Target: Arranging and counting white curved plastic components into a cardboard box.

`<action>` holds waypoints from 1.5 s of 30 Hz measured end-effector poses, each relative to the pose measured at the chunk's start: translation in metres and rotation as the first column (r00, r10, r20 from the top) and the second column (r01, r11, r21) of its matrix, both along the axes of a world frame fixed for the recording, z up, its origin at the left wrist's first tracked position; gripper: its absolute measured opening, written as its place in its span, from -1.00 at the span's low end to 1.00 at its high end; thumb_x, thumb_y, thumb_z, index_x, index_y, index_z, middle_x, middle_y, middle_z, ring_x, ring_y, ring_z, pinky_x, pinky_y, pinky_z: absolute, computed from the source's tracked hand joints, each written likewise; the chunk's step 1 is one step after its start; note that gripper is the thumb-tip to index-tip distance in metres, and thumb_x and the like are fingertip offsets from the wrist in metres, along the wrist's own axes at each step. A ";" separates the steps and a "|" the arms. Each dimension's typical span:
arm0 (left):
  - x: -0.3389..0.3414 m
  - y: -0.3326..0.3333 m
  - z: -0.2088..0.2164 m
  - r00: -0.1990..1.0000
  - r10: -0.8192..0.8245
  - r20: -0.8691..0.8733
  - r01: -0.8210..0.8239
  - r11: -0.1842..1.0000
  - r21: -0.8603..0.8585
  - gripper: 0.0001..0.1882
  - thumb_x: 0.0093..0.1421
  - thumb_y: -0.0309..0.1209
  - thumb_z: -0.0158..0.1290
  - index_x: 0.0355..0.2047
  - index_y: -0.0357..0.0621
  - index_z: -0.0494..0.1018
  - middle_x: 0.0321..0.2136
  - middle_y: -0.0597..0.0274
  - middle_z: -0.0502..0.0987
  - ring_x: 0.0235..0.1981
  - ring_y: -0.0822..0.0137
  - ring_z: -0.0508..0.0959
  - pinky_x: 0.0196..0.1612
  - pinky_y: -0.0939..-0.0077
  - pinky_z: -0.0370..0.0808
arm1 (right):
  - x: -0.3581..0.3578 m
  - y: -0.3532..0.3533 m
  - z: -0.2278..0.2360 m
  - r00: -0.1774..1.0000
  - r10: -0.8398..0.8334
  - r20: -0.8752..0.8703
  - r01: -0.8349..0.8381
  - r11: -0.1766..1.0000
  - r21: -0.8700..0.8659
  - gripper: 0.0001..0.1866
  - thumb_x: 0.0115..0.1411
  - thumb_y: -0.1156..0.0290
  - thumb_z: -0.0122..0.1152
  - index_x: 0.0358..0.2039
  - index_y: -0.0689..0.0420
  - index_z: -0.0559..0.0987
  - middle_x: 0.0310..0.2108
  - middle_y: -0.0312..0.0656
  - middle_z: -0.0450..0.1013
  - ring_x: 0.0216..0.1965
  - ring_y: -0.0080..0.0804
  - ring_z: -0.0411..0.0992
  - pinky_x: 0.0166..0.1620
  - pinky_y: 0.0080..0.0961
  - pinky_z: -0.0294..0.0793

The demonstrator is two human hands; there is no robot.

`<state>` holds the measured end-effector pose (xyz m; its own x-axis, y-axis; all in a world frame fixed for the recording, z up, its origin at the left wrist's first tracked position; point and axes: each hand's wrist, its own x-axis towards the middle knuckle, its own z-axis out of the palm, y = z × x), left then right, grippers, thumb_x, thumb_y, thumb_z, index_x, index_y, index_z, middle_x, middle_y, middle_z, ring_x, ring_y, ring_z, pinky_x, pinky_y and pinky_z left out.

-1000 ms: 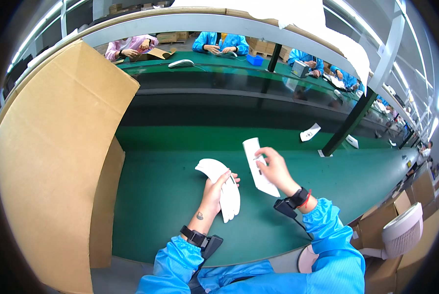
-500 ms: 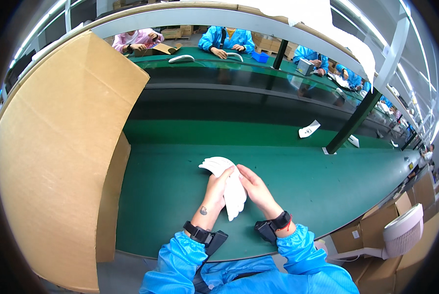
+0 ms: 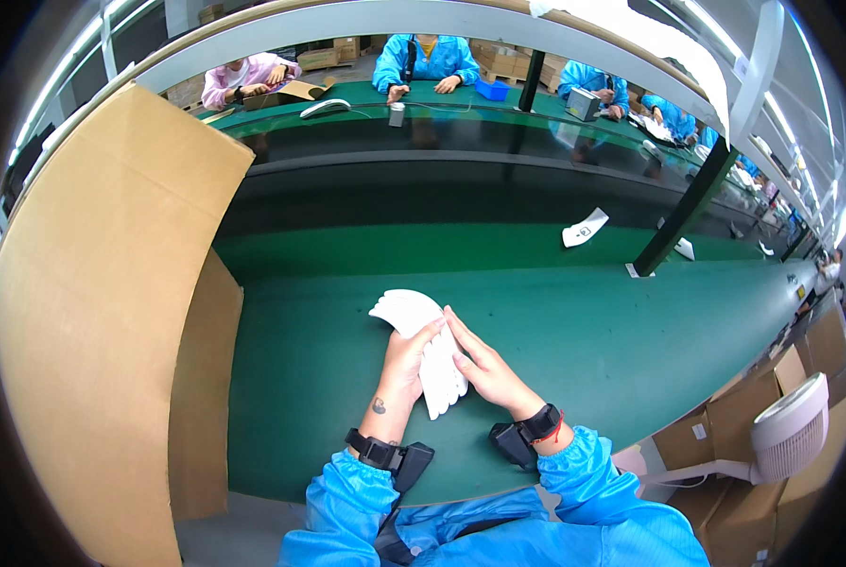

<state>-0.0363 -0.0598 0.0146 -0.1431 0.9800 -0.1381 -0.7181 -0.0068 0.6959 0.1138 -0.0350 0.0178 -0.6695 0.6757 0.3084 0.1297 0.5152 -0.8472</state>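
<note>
Left hand (image 3: 405, 363), right hand (image 3: 492, 375), both touching one white stack (image 3: 441, 376)

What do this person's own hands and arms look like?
The left hand and right hand are gloveless. Shiny blue sleeves gather at the cuffs. Each wrist wears a black strap with a black box; the right also has a red cord. A small dark mark sits near the left wrist.

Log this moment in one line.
left hand: holds fanned white pieces | right hand: at their right edge | green table: beneath
</note>
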 end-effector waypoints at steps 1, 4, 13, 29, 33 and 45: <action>-0.001 0.000 0.001 1.000 -0.010 -0.006 0.010 1.000 -0.001 -0.66 0.09 -0.50 0.09 -0.12 -0.30 0.35 -0.22 0.18 0.47 -0.19 0.34 0.50 -0.15 0.43 0.45 | 0.001 0.003 -0.002 0.999 0.051 -0.015 -0.052 0.999 -0.010 -0.40 0.30 0.32 -0.14 0.30 0.14 -0.02 0.34 -0.05 -0.16 0.35 -0.20 -0.16 0.32 -0.37 -0.14; 0.000 0.001 -0.004 0.999 0.043 0.022 -0.042 0.999 -0.018 -0.66 0.10 -0.51 0.07 -0.11 -0.32 0.34 -0.25 0.14 0.48 -0.22 0.29 0.52 -0.17 0.40 0.49 | 0.004 0.008 -0.009 0.987 0.094 -0.129 -0.110 0.987 -0.118 -0.45 0.32 0.26 -0.16 0.27 0.15 0.09 0.34 -0.06 -0.13 0.35 -0.21 -0.15 0.31 -0.38 -0.13; 0.006 0.004 -0.004 1.000 0.007 0.004 -0.007 0.996 -0.091 -0.68 0.12 -0.49 0.02 -0.12 -0.34 0.33 -0.24 0.06 0.50 -0.25 0.19 0.55 -0.19 0.31 0.52 | 0.051 0.117 -0.036 0.738 -0.668 -0.097 0.674 0.734 0.081 -0.61 0.20 0.37 0.05 0.03 0.21 0.39 0.01 0.00 0.37 0.01 -0.19 0.37 0.05 -0.40 0.35; 0.008 0.005 -0.011 1.000 -0.016 -0.008 0.015 0.997 -0.077 -0.69 0.09 -0.50 0.06 -0.14 -0.32 0.35 -0.26 0.11 0.50 -0.26 0.23 0.54 -0.24 0.31 0.52 | 0.095 0.198 -0.032 0.278 -0.949 -0.146 0.946 0.244 0.214 -0.73 0.15 0.17 0.15 -0.37 0.15 0.50 -0.42 0.02 0.52 -0.35 -0.01 0.50 -0.27 -0.24 0.45; 0.007 0.004 -0.010 1.000 -0.024 -0.017 0.023 0.998 -0.061 -0.69 0.09 -0.50 0.05 -0.14 -0.32 0.35 -0.25 0.10 0.50 -0.25 0.22 0.54 -0.22 0.31 0.53 | 0.096 0.161 -0.017 0.293 -0.952 -0.091 0.946 0.275 0.172 -0.80 0.13 0.28 0.19 -0.40 0.16 0.48 -0.47 0.01 0.51 -0.42 -0.09 0.51 -0.32 -0.32 0.45; 0.014 0.000 0.002 0.989 -0.070 0.133 0.068 0.997 0.020 -0.63 0.14 -0.47 -0.02 -0.04 -0.37 0.32 -0.13 0.04 0.48 -0.14 0.22 0.50 -0.07 0.34 0.48 | 0.057 -0.001 0.017 0.684 -0.727 -0.061 0.703 0.633 0.324 -0.92 0.07 0.61 0.11 -0.39 0.20 0.52 -0.44 -0.06 0.50 -0.36 -0.24 0.54 -0.33 -0.46 0.51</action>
<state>-0.0222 -0.0599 0.0166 -0.0560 0.9890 -0.1366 -0.8036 0.0366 0.5941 0.1706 -0.0357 0.0349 -0.0437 0.8332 0.5512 0.6175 0.4563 -0.6407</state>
